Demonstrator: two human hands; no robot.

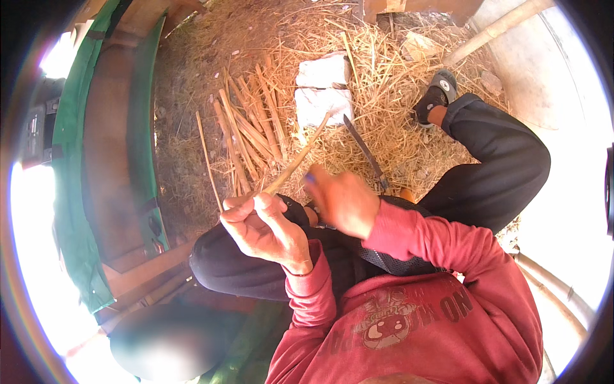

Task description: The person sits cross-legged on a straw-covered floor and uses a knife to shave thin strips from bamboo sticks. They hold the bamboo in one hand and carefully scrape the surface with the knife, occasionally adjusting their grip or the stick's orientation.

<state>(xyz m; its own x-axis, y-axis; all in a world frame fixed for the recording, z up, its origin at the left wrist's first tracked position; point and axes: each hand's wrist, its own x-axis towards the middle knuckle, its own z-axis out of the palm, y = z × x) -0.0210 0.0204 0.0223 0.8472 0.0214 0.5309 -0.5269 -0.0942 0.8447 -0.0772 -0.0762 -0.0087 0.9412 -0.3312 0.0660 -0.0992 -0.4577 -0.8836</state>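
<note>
The ground [396,96] is covered in dry straw out to twelve o'clock, where two pale flat blocks [323,89] are set. A bundle of split bamboo strips [246,131] is spread at eleven o'clock from the hands. A long dark blade [366,153] is laid on the straw at one o'clock, just past the right hand. At the centre a thin bamboo strip [297,160] is gripped by the left hand [265,227], which is clenched around its near end, so that the strip is pointed up toward twelve o'clock. The right hand [342,201] is blurred just beside the strip; whether anything is grasped in it cannot be told.

A splinter could be driven into a finger if the strip is slid through a tight grip. The strip could be snapped if it is bent too sharply. The blade could be struck by a careless reach, since it is left uncovered close to the knee.
</note>
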